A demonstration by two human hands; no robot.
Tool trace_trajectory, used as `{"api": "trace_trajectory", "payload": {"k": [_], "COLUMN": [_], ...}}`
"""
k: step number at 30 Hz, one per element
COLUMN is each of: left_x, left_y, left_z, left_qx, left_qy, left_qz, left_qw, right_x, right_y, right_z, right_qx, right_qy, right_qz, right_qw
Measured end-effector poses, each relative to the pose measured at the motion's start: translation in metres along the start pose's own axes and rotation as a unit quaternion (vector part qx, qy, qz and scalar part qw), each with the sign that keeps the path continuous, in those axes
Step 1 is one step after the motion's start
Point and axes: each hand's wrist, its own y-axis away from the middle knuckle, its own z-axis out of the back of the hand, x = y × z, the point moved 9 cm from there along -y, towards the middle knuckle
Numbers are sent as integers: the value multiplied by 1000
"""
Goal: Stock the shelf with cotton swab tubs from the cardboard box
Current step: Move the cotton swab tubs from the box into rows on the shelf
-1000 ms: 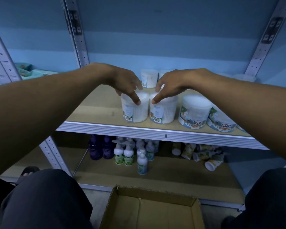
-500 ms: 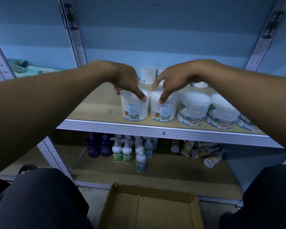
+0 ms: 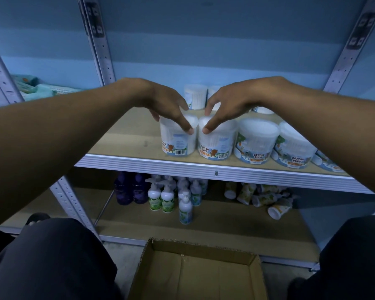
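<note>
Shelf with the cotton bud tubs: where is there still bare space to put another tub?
The shelf is bare left of the tub under the left hand, out to the upright post. Rightward it is crowded: the tub under the right hand, then two more tubs side by side, with others behind.

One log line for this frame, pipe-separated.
left hand grips clear round cotton bud tub | right hand grips neighbouring tub | both on wooden shelf | brown cardboard box looks empty

Bare forearms (image 3: 63,135); dark trousers (image 3: 52,263) over both knees.
</note>
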Motion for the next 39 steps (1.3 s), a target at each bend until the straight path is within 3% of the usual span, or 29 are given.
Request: {"api": "trace_trajectory", "payload": {"k": [19, 25, 39], "left_x": [1, -5, -2], "left_y": [4, 7, 4], "left_z": [-1, -6, -1], "left_qx": [-38, -23, 10], "left_qy": [-36, -10, 12], "left_qz": [47, -4, -24], "left_qw": [997, 1000, 1000], "right_x": [-2, -7, -9], "right_y": [-6, -5, -12], "right_z": [-4, 3, -3], "right_qx": [26, 8, 22], "right_qy": [-75, -72, -96], "right_qz": [37, 15, 26], "right_qw": [996, 997, 995]}}
